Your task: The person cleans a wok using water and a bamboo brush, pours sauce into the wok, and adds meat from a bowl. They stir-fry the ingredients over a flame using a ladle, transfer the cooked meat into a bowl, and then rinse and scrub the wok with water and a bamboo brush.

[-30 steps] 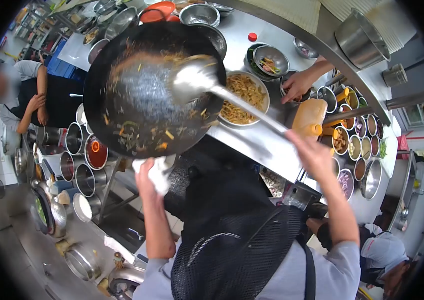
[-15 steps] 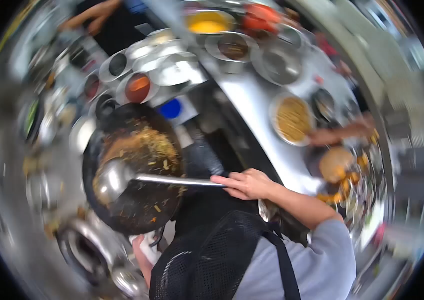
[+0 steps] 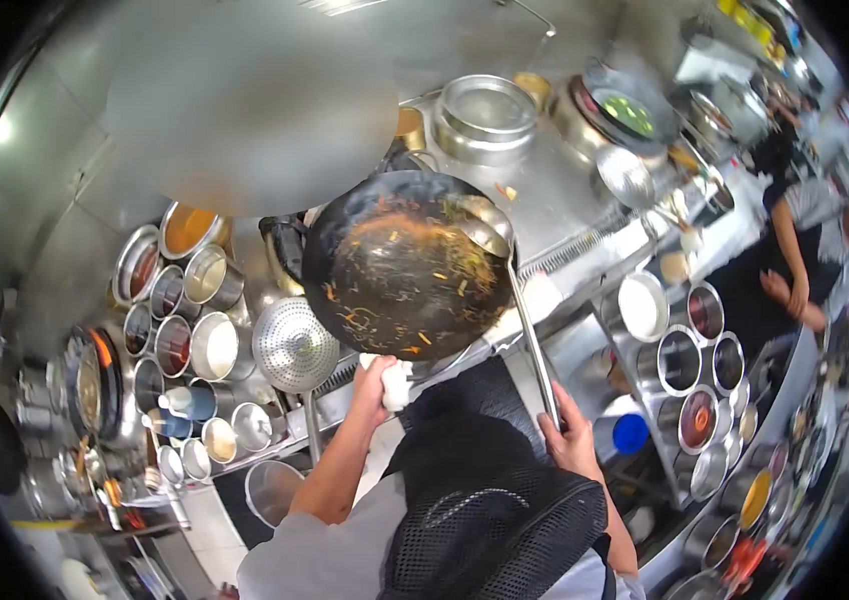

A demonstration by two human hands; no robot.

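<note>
1. L hand (image 3: 370, 392): fingers clamped on white cloth (image 3: 397, 384), bunched at near rim of wok (image 3: 389, 290). Cloth prob. there to keep heat off my skin; any wok handle beneath it is hidden.
2. R hand (image 3: 571, 437): fingers wrapped round lower end of ladle (image 3: 487, 230). Shaft runs up past R edge of wok; bowl sits over far R part of interior. End hold prob. keeps my fingers clear of hot metal.
3. Wok pos.: central, in front of me, interior facing my view. Can't tell if base rests on stove. Thin food scraps (image 3: 439, 285) scattered inside.
4. L side: perforated strainer (image 3: 296, 345) just beside wok, handle pointing my way; limits sideways room there. Past it, small pots (image 3: 214, 345) in a cluster, prob. grouped for quick reach.
5. Far side: big steel pot (image 3: 486, 120) nr wok's far rim, poss. obstacle to a forward push. Pan w/ green pieces (image 3: 629, 112) farther R, well apart.
6. R side: 2nd group, metal containers (image 3: 679, 360); co-worker (image 3: 809, 245) beyond, arms folded, well apart from me.
7. Upper L area: blurred, no detail.
</note>
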